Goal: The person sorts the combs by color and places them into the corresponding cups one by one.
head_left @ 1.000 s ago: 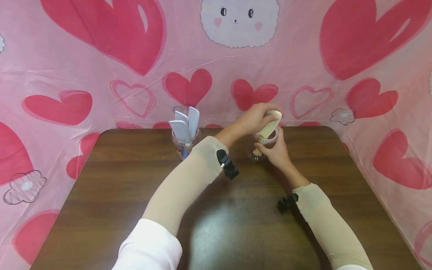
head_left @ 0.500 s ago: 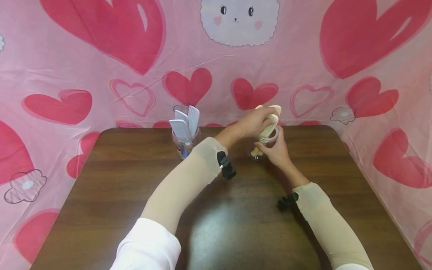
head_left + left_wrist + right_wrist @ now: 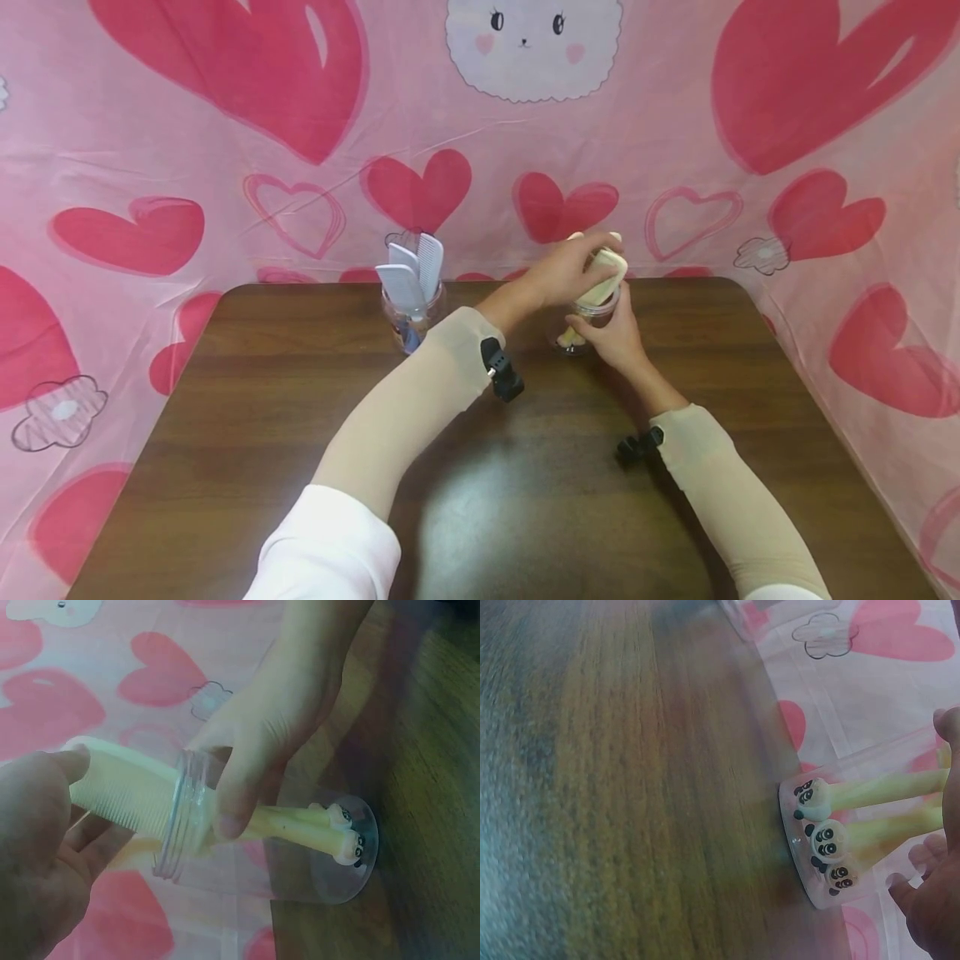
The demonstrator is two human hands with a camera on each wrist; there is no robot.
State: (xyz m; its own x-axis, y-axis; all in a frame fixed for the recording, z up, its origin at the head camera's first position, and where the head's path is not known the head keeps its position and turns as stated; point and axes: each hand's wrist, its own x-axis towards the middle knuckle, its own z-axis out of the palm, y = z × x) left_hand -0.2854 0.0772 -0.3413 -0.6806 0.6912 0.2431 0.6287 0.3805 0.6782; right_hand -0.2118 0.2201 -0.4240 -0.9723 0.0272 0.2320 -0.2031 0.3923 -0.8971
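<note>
Head view: looks forward and down from above my forearms, from some way back, taking in the whole brown table (image 3: 225,467) and the pink heart-print backdrop (image 3: 150,125) behind it.

Left wrist view: very near, rolled sideways, facing the clear jar (image 3: 225,847); table at the right of the frame.

Right wrist view: very near, low over the table, the jar's base (image 3: 810,855) at lower right.

Shared: all three show that jar with its cream combs (image 3: 603,279), the table and backdrop.
</note>
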